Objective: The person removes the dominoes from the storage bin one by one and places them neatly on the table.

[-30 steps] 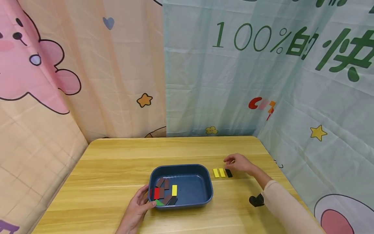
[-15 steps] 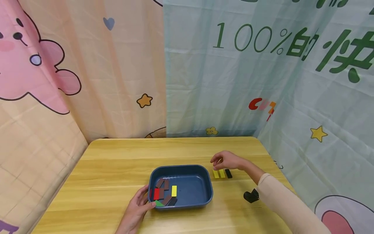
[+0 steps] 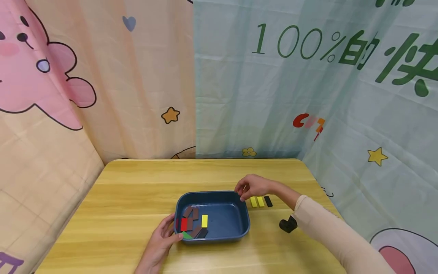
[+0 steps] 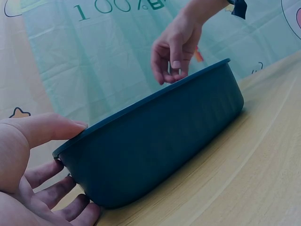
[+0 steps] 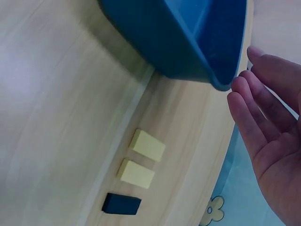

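A blue tray (image 3: 226,219) stands on a wooden table (image 3: 113,213), at the lower centre of the head view. The left hand (image 3: 158,240) grips the tray's left end, thumb on the rim and fingers against the outer wall. The right hand (image 3: 254,185) lies at the tray's upper right corner, fingers loosely bent, with nothing visible between them; whether it touches the rim cannot be told. In the tray's left half lie brown blocks (image 3: 189,223), a red block (image 3: 184,224), a green block (image 3: 186,235), a black block (image 3: 202,233) and an upright-lying yellow block (image 3: 204,221). Right of the tray, two yellow blocks (image 3: 261,201) and a second black block (image 3: 268,201) form a short row. A printed curtain (image 3: 226,87) fills the upper frame.
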A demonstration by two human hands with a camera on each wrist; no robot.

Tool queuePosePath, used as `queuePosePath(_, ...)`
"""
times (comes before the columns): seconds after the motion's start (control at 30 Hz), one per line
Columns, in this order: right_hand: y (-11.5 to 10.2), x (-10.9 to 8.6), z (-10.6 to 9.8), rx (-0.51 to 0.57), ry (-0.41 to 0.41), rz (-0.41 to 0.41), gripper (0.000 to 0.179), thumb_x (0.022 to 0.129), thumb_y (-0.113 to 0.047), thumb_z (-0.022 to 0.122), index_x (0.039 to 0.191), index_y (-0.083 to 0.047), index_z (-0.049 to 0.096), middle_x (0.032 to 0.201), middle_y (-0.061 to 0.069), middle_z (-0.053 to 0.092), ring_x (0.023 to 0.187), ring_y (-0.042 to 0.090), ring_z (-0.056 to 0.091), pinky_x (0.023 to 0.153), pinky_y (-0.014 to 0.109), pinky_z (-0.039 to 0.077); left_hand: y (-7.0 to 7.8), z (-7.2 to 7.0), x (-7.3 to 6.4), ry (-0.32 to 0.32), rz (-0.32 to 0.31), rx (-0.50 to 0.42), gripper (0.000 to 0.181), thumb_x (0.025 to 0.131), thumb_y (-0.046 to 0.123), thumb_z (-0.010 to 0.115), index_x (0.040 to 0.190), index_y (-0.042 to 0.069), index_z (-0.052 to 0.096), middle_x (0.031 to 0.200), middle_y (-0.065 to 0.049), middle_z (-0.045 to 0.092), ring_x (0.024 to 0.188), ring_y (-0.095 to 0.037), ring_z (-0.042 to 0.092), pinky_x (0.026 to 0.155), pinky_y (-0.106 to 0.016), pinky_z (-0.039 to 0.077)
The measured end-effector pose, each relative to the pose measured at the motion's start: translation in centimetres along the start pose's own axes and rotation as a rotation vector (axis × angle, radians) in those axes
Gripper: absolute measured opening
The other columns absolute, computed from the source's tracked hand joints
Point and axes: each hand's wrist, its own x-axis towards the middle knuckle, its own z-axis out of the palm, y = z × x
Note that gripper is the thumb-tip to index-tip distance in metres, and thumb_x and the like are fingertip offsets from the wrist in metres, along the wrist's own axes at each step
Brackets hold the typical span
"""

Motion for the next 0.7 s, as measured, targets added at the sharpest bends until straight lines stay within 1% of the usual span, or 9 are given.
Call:
queuePosePath(0.13, -1.1, 0.9, 0.0, -0.027, -0.031, -0.011, 0.030, 0.092, -0.005, 0.077, 0.120, 0.003, 0.072, 0.101, 0.004, 0.071, 0.092, 0.016, 0.068, 0.080, 0.031, 0.058, 0.1, 0.1, 0.1, 0.004, 0.005, -0.008, 0.080, 0.084, -0.014, 0.070, 0.155, -0.005, 0.033, 0.161, -0.025, 0.031, 0.143, -0.043, 0.035, 0.098, -0.026, 0.047)
queuePosePath(0.23, -1.8, 1.6, 0.3, -0.046, -0.064, -0.021, 0.030, 0.092, -0.006, 0.078, 0.121, 0.001, 0.072, 0.102, 0.005, 0.072, 0.092, 0.014, 0.068, 0.080, 0.030, 0.058, 0.1, 0.2, 0.1, 0.000, 0.001, -0.018, 0.080, 0.084, -0.014, 0.069, 0.155, -0.005, 0.033, 0.161, -0.025, 0.031, 0.143, -0.042, 0.034, 0.097, -0.025, 0.047)
queuePosePath(0.4, -2.7, 2.6, 0.8, -0.069, -0.111, -0.048, 0.032, 0.092, -0.007, 0.079, 0.121, 0.002, 0.072, 0.102, 0.008, 0.072, 0.090, 0.012, 0.067, 0.080, 0.028, 0.057, -0.1, 0.4, 0.3, -0.004, 0.000, -0.024, 0.080, 0.084, -0.015, 0.070, 0.155, -0.005, 0.034, 0.161, -0.025, 0.032, 0.142, -0.042, 0.035, 0.097, -0.026, 0.048)
queuePosePath(0.53, -3.2, 3.7, 1.5, -0.076, -0.145, -0.048, 0.031, 0.092, -0.005, 0.078, 0.122, 0.002, 0.072, 0.101, 0.005, 0.072, 0.089, 0.010, 0.067, 0.081, 0.026, 0.056, -0.1, 0.5, 0.3, -0.011, -0.011, -0.020, 0.081, 0.085, -0.015, 0.070, 0.156, -0.005, 0.033, 0.161, -0.025, 0.031, 0.143, -0.042, 0.035, 0.097, -0.026, 0.048)
queuePosePath(0.7, -4.0, 5.4, 2.4, -0.077, -0.195, -0.092, 0.030, 0.092, -0.003, 0.077, 0.122, 0.003, 0.071, 0.097, 0.000, 0.071, 0.088, 0.008, 0.066, 0.081, 0.025, 0.056, 0.1, 0.1, 0.3, 0.000, -0.015, 0.002, 0.080, 0.086, -0.014, 0.070, 0.156, -0.004, 0.032, 0.161, -0.026, 0.031, 0.143, -0.043, 0.035, 0.094, -0.024, 0.048)
